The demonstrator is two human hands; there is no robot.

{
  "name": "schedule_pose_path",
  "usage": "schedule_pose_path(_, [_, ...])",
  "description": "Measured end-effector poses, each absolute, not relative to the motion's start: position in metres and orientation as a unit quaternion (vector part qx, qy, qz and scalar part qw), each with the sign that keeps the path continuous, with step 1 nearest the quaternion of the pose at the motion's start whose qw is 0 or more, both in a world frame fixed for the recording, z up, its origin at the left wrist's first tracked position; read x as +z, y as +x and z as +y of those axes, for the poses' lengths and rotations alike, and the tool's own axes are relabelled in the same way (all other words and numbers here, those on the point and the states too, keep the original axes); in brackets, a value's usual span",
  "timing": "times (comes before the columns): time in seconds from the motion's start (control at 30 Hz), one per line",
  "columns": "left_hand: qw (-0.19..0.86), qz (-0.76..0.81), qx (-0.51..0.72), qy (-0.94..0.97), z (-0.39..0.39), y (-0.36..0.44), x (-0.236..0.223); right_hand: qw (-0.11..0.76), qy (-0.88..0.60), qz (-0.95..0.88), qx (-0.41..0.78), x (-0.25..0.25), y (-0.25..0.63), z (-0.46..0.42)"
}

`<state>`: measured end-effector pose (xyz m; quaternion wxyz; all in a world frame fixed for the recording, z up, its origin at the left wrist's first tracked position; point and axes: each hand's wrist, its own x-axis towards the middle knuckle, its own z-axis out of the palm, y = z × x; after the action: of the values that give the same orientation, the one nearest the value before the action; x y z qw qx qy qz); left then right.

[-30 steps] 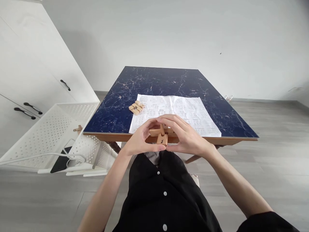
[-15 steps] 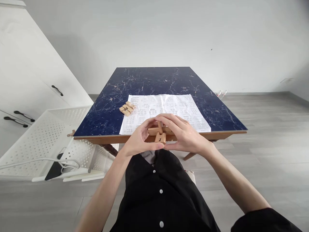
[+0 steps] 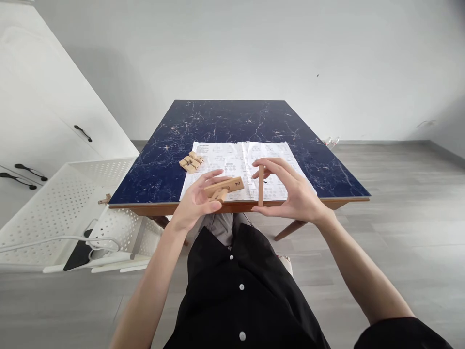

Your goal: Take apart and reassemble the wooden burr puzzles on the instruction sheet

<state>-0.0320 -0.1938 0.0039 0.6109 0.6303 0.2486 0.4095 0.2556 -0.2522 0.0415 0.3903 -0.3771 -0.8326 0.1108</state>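
Note:
Over the table's front edge, my left hand (image 3: 194,201) is closed around wooden puzzle pieces (image 3: 232,184): a flat bar marked "2" and a shorter piece crossing beneath it. Between the fingertips and thumb of my right hand (image 3: 290,191), a plain wooden stick (image 3: 260,186) stands upright, apart from the left hand's pieces. A creased instruction sheet (image 3: 232,155) with printed diagrams lies under and beyond both hands. At its left edge sits a small cluster of notched wooden pieces (image 3: 192,162) with red marks.
The dark blue marbled table (image 3: 225,118) has a wooden front edge close to my body. To the left stand a white perforated rack (image 3: 94,177) with a cable (image 3: 65,238) and a white cabinet (image 3: 47,97). A grey wall rises behind the table.
My hands, together at the wooden pieces before, have moved apart. The stick has come away to the right in my right hand, while the left keeps the other pieces.

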Motion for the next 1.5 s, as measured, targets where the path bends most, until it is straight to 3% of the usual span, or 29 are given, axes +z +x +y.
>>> schedule_pose_path(0.3, [0.409,0.37,0.544,0.633,-0.176,-0.056,-0.007,0.306,-0.502,-0.79,0.173,0.017,0.232,-0.157])
schedule_pose_path(0.47, [0.357,0.386,0.548,0.651,-0.176,-0.064,-0.019,0.199,-0.528,-0.817,0.121,0.009,0.191,-0.11])
schedule_pose_path(0.63, [0.332,0.37,0.551,0.67,-0.182,-0.071,-0.02,0.151,-0.482,-0.859,0.087,-0.001,0.17,-0.085])
schedule_pose_path(0.73, [0.331,0.36,0.554,0.674,-0.184,-0.075,-0.018,0.175,-0.457,-0.867,0.089,0.001,0.169,-0.092])
schedule_pose_path(0.87, [0.35,0.352,0.558,0.665,-0.183,-0.078,-0.018,0.313,-0.39,-0.848,0.176,0.019,0.167,-0.119])
schedule_pose_path(0.97, [0.372,0.34,0.553,0.663,-0.183,-0.076,-0.02,0.301,-0.331,-0.854,0.265,0.035,0.162,-0.138])
schedule_pose_path(1.5, [0.382,0.309,0.514,0.703,-0.184,-0.062,-0.018,0.346,-0.399,-0.816,0.234,0.027,0.164,-0.153])
